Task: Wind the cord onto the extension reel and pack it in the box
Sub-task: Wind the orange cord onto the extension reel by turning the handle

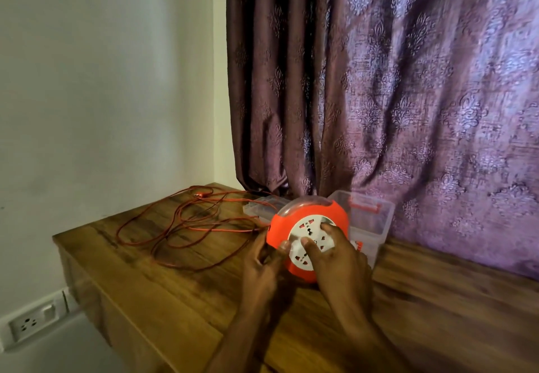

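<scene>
An orange extension reel (335,218) with a white socket face stands tilted on the wooden table (180,294). My left hand (262,267) grips its left rim, thumb on the white face. My right hand (335,256) rests on the socket face with its fingers curled against it. The orange cord (186,226) lies in loose loops on the table to the left, running into the reel's left side. Its plug end (199,195) lies near the wall. A clear plastic box (370,221) with orange latches stands open just behind the reel.
The box's clear lid (259,206) lies flat behind the reel, to its left. A patterned purple curtain (408,95) hangs right behind the table. A white wall socket (32,323) sits low at the left. The table's left edge drops off near the wall.
</scene>
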